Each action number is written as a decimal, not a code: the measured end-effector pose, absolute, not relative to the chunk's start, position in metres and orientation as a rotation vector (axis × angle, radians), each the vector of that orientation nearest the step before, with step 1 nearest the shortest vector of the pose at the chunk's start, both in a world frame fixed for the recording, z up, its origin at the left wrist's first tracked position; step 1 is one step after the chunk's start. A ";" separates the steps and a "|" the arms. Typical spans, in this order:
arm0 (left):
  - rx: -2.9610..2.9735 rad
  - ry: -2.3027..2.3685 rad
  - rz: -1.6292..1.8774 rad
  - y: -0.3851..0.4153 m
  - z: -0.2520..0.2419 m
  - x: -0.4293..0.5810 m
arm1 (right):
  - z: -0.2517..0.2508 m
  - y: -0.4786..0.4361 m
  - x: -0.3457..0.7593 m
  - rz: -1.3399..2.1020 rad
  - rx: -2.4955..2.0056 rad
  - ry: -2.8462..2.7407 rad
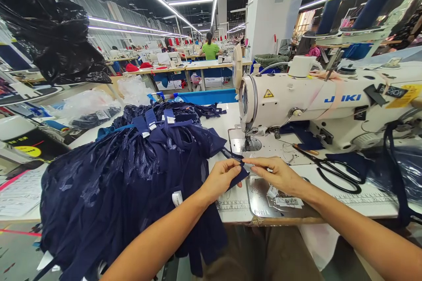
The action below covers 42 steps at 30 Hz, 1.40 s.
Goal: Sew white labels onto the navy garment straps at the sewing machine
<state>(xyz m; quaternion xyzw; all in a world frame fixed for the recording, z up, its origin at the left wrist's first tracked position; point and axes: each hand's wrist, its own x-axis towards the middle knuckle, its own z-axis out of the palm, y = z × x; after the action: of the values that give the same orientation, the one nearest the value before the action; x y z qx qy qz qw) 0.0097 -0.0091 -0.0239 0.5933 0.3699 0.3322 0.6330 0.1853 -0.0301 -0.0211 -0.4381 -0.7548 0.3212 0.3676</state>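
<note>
My left hand [221,179] is closed in a pinch on the edge of a navy fabric garment [238,177], just in front of the sewing machine's needle area. My right hand [280,176] meets it from the right. Its index fingertip touches the navy edge, and a small whitish piece like a label [249,165] shows between index finger and thumb. To the left, a large heap of navy garments [132,175] with lace parts and white tags hangs over the table edge. The white sewing machine [296,96] stands behind my right hand, its needle above the metal plate [245,142].
Black scissors [339,173] lie right of my right hand. Loose white labels [285,202] rest on the metal slide plate [263,210]. Navy thread cones [374,6] stand at the upper right. A black plastic bag [49,30] hangs upper left. A person in green [209,48] sits farther back.
</note>
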 end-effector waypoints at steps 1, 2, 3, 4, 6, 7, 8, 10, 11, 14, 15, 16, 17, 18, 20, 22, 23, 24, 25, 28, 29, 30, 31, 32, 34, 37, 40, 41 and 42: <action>1.354 0.853 0.760 -0.009 -0.023 0.010 | -0.022 -0.030 0.185 0.821 -1.134 -1.942; 1.355 0.858 0.760 -0.010 -0.022 0.010 | -0.022 -0.031 0.185 0.815 -1.140 -1.944; 1.359 0.861 0.762 -0.010 -0.021 0.010 | -0.023 -0.031 0.185 0.806 -1.146 -1.945; 1.364 0.861 0.761 -0.011 -0.020 0.010 | -0.024 -0.031 0.185 0.796 -1.151 -1.945; 1.371 0.856 0.760 -0.011 -0.019 0.010 | -0.024 -0.033 0.184 0.775 -1.163 -1.948; 1.373 0.853 0.760 -0.011 -0.020 0.011 | -0.024 -0.033 0.184 0.769 -1.171 -1.957; 1.373 0.851 0.764 -0.010 -0.020 0.011 | -0.024 -0.033 0.184 0.764 -1.176 -1.972; 1.377 0.853 0.774 -0.010 -0.023 0.011 | -0.022 -0.033 0.186 0.761 -1.167 -2.017; 1.377 0.857 0.776 -0.009 -0.024 0.011 | -0.022 -0.033 0.187 0.763 -1.149 -2.042; 1.368 0.859 0.751 -0.008 -0.027 0.011 | -0.021 -0.030 0.192 0.770 -1.055 -2.110; 1.362 0.857 0.742 -0.008 -0.027 0.011 | -0.022 -0.029 0.193 0.767 -1.025 -2.133; 1.357 0.856 0.735 -0.008 -0.027 0.011 | -0.022 -0.028 0.193 0.758 -1.001 -2.159; 1.354 0.856 0.730 -0.008 -0.027 0.011 | -0.022 -0.028 0.193 0.745 -0.985 -2.185; 1.353 0.855 0.726 -0.008 -0.027 0.011 | -0.022 -0.027 0.193 0.735 -0.976 -2.208; 1.362 0.854 0.714 -0.007 -0.026 0.011 | -0.021 -0.027 0.195 0.730 -0.986 -2.212; 1.368 0.871 0.703 -0.007 -0.025 0.011 | -0.022 -0.026 0.200 0.726 -1.057 -2.157; 1.367 0.885 0.695 -0.007 -0.025 0.011 | -0.023 -0.024 0.205 0.711 -1.120 -2.128; 1.365 0.895 0.686 -0.007 -0.025 0.011 | -0.026 -0.023 0.212 0.680 -1.200 -2.113; 1.358 0.899 0.681 -0.007 -0.024 0.011 | -0.029 -0.020 0.220 0.621 -1.295 -2.116; 1.307 0.870 0.705 -0.007 -0.023 0.012 | -0.040 -0.015 0.241 0.216 -1.610 -2.130; 1.280 0.859 0.727 -0.008 -0.023 0.013 | -0.042 -0.015 0.244 0.048 -1.674 -2.102; 1.251 0.853 0.751 -0.008 -0.023 0.014 | -0.043 -0.016 0.245 -0.082 -1.702 -2.056; 1.222 0.851 0.776 -0.009 -0.023 0.014 | -0.042 -0.018 0.241 -0.131 -1.696 -2.005; 1.193 0.850 0.802 -0.010 -0.023 0.015 | -0.041 -0.022 0.234 -0.081 -1.660 -1.956; 1.136 0.851 0.853 -0.011 -0.024 0.017 | -0.034 -0.032 0.213 0.263 -1.543 -1.848; 1.094 0.833 0.942 -0.013 -0.026 0.020 | -0.023 -0.041 0.175 0.840 -1.334 -1.613; 1.132 0.809 1.059 -0.014 -0.028 0.020 | -0.018 -0.036 0.151 1.015 -1.232 -1.415; 1.144 0.802 1.088 -0.014 -0.029 0.020 | -0.018 -0.032 0.146 1.023 -1.211 -1.373; 1.150 0.794 1.108 -0.014 -0.030 0.020 | -0.018 -0.028 0.144 1.023 -1.195 -1.345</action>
<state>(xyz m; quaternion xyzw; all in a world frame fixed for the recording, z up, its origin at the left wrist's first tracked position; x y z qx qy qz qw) 0.0195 -0.0135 -0.0295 0.5019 0.3465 0.4833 0.6281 0.1437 -0.0275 -0.0183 -0.4966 -0.5586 0.4248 0.5107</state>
